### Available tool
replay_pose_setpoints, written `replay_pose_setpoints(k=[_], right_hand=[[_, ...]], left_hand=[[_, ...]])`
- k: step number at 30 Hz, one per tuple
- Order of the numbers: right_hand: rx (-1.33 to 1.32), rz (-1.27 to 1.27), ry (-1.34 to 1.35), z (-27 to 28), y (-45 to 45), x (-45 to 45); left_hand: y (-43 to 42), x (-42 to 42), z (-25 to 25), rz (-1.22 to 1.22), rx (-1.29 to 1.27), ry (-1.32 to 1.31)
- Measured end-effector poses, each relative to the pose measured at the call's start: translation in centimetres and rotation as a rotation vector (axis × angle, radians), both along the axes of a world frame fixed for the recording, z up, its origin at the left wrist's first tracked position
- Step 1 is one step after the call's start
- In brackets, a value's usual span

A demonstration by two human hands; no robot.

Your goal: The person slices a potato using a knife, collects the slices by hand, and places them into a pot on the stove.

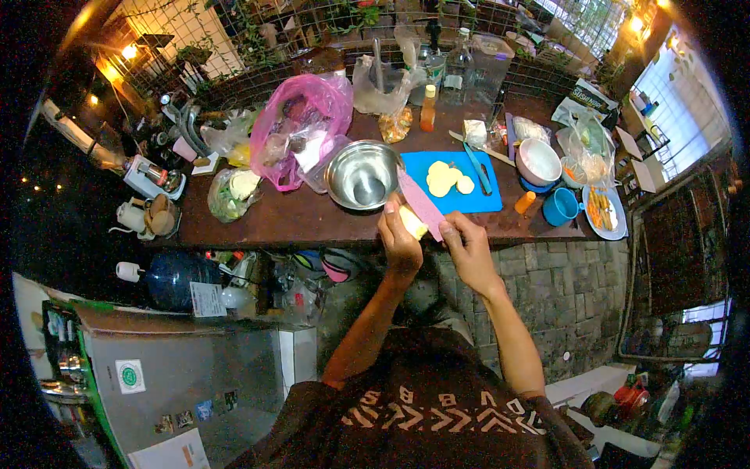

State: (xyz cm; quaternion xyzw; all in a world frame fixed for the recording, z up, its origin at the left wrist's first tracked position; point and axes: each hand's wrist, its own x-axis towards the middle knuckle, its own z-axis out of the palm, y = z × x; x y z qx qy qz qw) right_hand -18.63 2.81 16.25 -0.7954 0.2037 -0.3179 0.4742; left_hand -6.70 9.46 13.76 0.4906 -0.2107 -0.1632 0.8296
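Note:
My left hand [400,241] is closed around a pale yellow peeled vegetable [412,223], which looks like a potato. In my right hand [467,248] is a knife with a broad pink blade [422,205], its tip pointing away toward the metal bowl. The blade lies close against the vegetable; whether it cuts in, I cannot tell. Just beyond my hands, several pale yellow peeled pieces [441,180] rest on a blue cutting board [469,202]. A second knife with a blue-grey blade [477,170] lies on the board's right side. The steel bowl [336,181] stands left of the board.
Left of the bowl sit a pink plastic bag [269,141] and a bag of greens [233,195]. An orange bottle [427,109] stands behind the board. To the right are a pinkish bowl [539,162], a blue mug [559,207] and a plate of carrot-coloured sticks [617,223].

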Motion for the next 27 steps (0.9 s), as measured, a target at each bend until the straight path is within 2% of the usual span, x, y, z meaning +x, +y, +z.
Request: replay_pose_setpoints(k=[2,4,5,6,8,10,14,16,17,20,21,24,25,27], right_hand=[[0.023,-0.031,0.022,-0.4,-0.4,0.0],[0.019,0.003,0.071,0.0,-0.4,-0.1],[0.013,0.036,0.122,0.2,-0.4,-0.3],[0.012,0.034,0.121,0.4,-0.5,-0.3],[0.027,0.043,0.018,0.6,-0.5,-0.2],[0.012,0.042,0.047,0.8,-0.1,-0.1],[0.051,0.060,0.116,1.3,-0.3,-0.4],[0.015,0.065,0.069,0.5,-0.1,0.0],[-0.026,0.067,0.021,0.2,-0.2,0.1],[-0.005,0.119,0.069,-0.6,0.0,-0.1],[0.087,0.054,0.127,0.3,0.2,-0.1],[0.117,-0.001,0.172,-0.1,-0.4,0.0],[0.118,-0.002,0.172,-0.2,-0.2,0.0],[-0.074,0.111,0.001,-0.4,0.2,-0.2]], left_hand=[[0.2,0.2,-0.6,-0.067,0.007,-0.056],[-0.4,-0.1,-1.0,0.095,0.086,-0.056],[-1.0,0.1,-3.1,0.093,0.085,-0.056],[-1.8,0.8,-6.7,0.163,0.134,-0.105],[-1.7,1.1,-7.2,0.235,0.186,-0.156],[-0.4,0.4,-3.0,-0.012,0.138,0.069],[-0.3,1.6,-5.3,-0.048,0.240,0.013],[0.0,0.7,-1.2,-0.184,-0.052,0.090],[-0.3,1.2,-2.4,-0.184,-0.053,0.090],[-1.4,2.9,-7.8,0.000,0.229,-0.208],[-2.2,3.0,-8.8,-0.010,0.134,-0.082],[-0.5,2.4,-3.9,-0.309,-0.021,0.026],[-1.4,2.2,-4.8,-0.097,0.109,-0.023],[-1.6,1.9,-3.8,-0.002,0.177,0.118]])
